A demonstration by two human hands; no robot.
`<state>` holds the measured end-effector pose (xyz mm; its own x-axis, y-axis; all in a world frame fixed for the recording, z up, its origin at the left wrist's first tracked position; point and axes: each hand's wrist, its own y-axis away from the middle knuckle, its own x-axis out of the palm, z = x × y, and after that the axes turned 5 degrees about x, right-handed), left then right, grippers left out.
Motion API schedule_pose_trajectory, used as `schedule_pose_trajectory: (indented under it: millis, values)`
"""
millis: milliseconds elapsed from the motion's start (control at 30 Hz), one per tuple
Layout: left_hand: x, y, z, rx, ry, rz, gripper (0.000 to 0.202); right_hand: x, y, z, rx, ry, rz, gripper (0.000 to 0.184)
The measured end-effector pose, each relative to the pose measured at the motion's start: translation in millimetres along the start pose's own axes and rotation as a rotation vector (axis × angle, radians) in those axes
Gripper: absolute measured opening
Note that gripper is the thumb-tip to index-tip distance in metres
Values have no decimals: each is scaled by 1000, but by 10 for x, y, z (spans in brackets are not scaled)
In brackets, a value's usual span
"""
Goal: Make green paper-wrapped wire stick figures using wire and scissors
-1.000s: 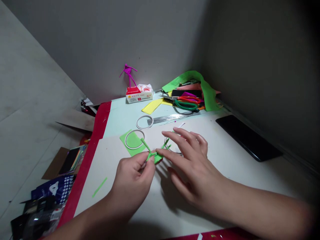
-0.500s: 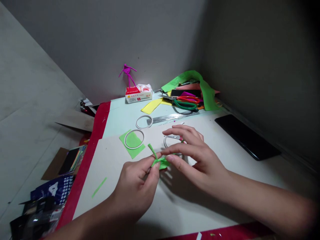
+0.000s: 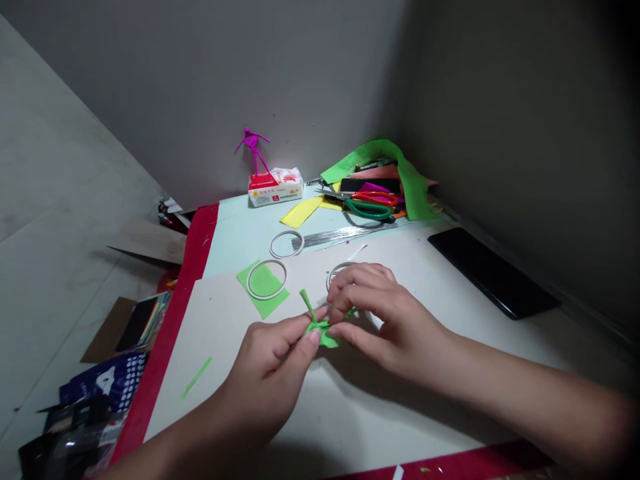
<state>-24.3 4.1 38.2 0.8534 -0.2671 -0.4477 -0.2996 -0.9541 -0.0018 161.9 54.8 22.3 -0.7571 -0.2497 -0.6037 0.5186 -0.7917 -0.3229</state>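
A small green paper figure (image 3: 320, 325) with thin twisted limbs is held just above the white table top (image 3: 310, 413). My left hand (image 3: 273, 370) pinches its left side between thumb and forefinger. My right hand (image 3: 385, 320) has its fingers curled and pinches the figure's right side, touching the left hand's fingertips. One green limb (image 3: 306, 300) sticks up to the left. A tape ring (image 3: 336, 275) shows partly behind my right hand.
A green paper square with a tape ring (image 3: 266, 280) lies left of the hands, another ring (image 3: 287, 243) and thin wires (image 3: 345, 233) behind. Scissors (image 3: 373, 203), coloured paper, a tissue pack (image 3: 275, 187) with a purple figure (image 3: 253, 148) stand at the back. A black phone (image 3: 493, 272) lies right. A green strip (image 3: 197, 377) lies left.
My right hand's fingers went from spread to curled and closed onto the green figure. The figure and both hands shifted slightly toward me.
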Motion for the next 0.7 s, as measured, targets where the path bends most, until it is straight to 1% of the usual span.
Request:
schedule_pose_trajectory:
  millis: [133, 233, 333, 400, 533, 700]
  values:
    - [-6, 4, 18, 11, 27, 5, 26, -2, -20, 7, 65, -23, 62, 7]
    - [-10, 0, 25, 14, 57, 19, 27, -11, -35, 19, 155, -49, 104, 3]
    - [-17, -3, 24, -10, 62, 35, 28, -9, -43, 28, 228, -52, 131, 6]
    - [-21, -4, 17, -30, 60, 33, 28, -2, -46, 31, 224, -51, 136, 8]
    - [-27, -3, -8, -54, 50, 22, 26, 11, -46, 31, 189, -85, 144, 7]
    - [-27, -4, -52, -118, -37, -28, 20, 4, -43, 14, 192, -47, 87, 7]
